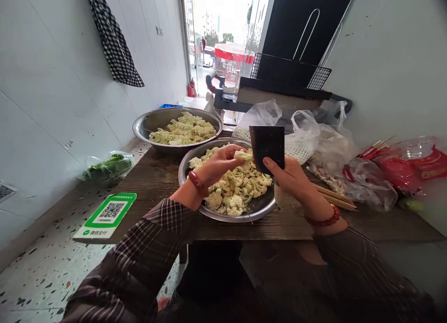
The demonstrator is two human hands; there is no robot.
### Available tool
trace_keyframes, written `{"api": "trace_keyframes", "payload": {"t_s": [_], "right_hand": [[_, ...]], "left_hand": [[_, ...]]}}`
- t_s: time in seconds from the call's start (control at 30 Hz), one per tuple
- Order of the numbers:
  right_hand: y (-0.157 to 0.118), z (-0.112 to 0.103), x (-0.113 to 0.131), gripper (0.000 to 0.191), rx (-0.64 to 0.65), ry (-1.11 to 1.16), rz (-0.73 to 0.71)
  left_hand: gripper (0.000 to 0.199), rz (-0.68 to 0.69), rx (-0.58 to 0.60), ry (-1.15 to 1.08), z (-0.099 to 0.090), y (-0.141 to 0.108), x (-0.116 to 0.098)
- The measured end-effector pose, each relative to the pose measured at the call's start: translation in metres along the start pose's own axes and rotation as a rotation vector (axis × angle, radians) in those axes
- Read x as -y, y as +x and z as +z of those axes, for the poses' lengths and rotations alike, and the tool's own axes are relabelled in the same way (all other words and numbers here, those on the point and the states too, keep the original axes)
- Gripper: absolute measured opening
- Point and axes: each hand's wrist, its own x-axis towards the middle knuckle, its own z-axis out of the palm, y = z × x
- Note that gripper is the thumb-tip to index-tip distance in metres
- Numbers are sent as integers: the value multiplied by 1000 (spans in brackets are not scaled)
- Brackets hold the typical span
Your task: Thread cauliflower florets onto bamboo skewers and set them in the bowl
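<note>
My left hand (225, 162) pinches a pale piece of cauliflower (243, 155) above a steel bowl (256, 216) of cut florets. Close to its right, my right hand (288, 171) is closed round a dark, broad-bladed knife (268, 146), its blade upright beside the piece. The knife's handle is hidden in the palm. Whether the blade touches the piece cannot be made out. Behind and to the left, a second, wide steel bowl (139, 127) holds more florets, with thin skewers lying across it.
Bundled wooden skewers (337, 197) lie right of the near bowl, beside plastic bags (328, 148) and a red package (401, 171). A green payment card (110, 213) sits at the table's left corner. Bagged greens (108, 168) are by the left wall.
</note>
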Motion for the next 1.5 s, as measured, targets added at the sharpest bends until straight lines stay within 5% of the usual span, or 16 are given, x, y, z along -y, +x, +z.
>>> {"api": "trace_keyframes", "payload": {"t_s": [0.17, 0.37, 1.5], "right_hand": [[0, 3, 0, 39, 5, -3, -27], [-3, 2, -2, 40, -6, -57, -15], [-1, 6, 2, 20, -6, -217, -297]], "left_hand": [[54, 52, -19, -59, 1, 0, 0], [48, 17, -2, -194, 1, 0, 2], [34, 138, -67, -54, 6, -1, 0]]}}
